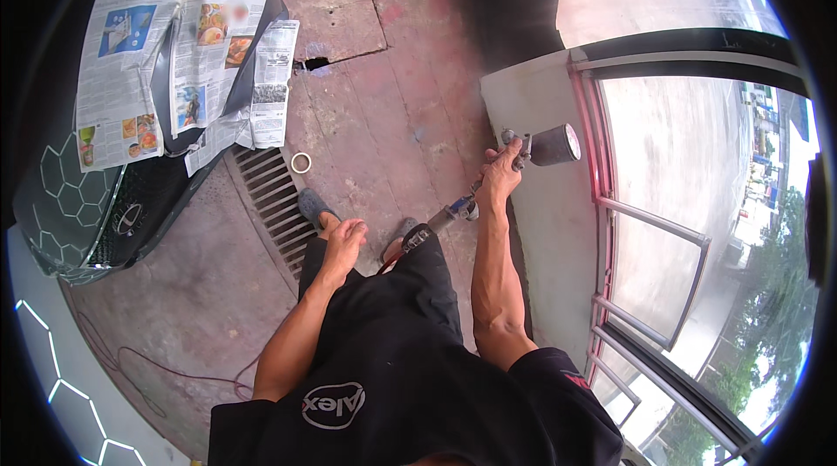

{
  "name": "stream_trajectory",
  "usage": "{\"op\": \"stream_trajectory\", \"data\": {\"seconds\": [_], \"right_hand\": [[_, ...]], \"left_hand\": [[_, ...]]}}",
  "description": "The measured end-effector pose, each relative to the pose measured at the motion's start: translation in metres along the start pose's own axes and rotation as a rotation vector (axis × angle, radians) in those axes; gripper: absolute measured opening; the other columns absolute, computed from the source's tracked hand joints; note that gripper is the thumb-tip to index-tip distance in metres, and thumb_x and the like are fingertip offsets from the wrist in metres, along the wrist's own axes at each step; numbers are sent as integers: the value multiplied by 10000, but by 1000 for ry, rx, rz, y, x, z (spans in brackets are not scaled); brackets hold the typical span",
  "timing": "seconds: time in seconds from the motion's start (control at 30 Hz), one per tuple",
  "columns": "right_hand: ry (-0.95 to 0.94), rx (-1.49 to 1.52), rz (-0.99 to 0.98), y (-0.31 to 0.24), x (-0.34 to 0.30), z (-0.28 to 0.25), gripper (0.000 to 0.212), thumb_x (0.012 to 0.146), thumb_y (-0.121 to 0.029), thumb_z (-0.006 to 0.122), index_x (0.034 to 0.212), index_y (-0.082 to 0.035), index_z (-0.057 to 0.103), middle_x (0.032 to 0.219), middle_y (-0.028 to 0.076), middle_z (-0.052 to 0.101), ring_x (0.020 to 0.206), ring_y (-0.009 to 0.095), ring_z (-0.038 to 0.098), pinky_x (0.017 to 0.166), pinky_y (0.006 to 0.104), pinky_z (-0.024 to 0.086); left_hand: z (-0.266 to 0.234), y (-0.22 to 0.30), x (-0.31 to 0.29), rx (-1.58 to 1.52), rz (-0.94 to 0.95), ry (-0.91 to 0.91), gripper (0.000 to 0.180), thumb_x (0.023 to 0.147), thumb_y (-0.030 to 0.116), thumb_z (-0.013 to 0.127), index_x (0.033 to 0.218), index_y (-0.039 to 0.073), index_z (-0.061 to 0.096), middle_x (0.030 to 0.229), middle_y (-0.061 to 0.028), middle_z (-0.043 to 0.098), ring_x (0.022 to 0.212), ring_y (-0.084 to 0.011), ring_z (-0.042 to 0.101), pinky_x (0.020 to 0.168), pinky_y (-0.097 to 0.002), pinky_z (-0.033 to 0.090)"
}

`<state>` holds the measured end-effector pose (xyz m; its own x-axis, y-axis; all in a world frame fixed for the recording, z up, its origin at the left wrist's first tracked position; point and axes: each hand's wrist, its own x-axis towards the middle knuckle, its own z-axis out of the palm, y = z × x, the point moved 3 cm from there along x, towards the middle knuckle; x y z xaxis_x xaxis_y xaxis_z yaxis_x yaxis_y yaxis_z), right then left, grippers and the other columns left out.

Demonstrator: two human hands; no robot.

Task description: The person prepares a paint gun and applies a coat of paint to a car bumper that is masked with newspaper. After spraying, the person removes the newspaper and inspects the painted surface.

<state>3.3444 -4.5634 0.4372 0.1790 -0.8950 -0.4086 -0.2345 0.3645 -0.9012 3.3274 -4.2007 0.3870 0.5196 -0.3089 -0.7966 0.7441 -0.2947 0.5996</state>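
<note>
My right hand (500, 176) is wrapped round a spray gun (520, 150), raised beside the white panel on the right. Its dark cup (555, 145) points sideways to the right, with a pale round end. From the gun's lower end, an air fitting (446, 217) with a blue part runs down toward my legs, where a red hose shows. My left hand (346, 242) hovers over my left leg, its fingers loosely curled together, with nothing visible in them.
At far left, newspaper sheets (126, 74) cover part of a dark car body piece (78, 196). A tape roll (302, 163) lies beside a floor grate (264, 191). A red hose (166, 370) trails at lower left. A metal-framed white panel (654, 152) stands right. The floor has a hole (316, 63).
</note>
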Motion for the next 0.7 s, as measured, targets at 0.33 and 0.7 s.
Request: {"op": "stream_trajectory", "data": {"seconds": [0.33, 0.7], "right_hand": [[-96, -85, -53, 18, 56, 122, 691, 1055, -653, 609, 1162, 30, 604, 897, 89, 661, 476, 102, 458, 432, 300, 353], [-121, -126, -37, 24, 135, 196, 582, 1085, -611, 588, 1037, -32, 576, 842, 61, 607, 507, 90, 472, 445, 284, 373]], "left_hand": [[127, 116, 194, 116, 245, -247, 423, 1137, 311, 552, 1345, -32, 684, 1135, -72, 737, 1073, -155, 673, 953, -295, 530], [180, 183, 300, -174, -43, -492, 356, 1126, 224, 529, 1304, -13, 726, 1028, -20, 714, 920, -104, 597, 827, -274, 477]]}}
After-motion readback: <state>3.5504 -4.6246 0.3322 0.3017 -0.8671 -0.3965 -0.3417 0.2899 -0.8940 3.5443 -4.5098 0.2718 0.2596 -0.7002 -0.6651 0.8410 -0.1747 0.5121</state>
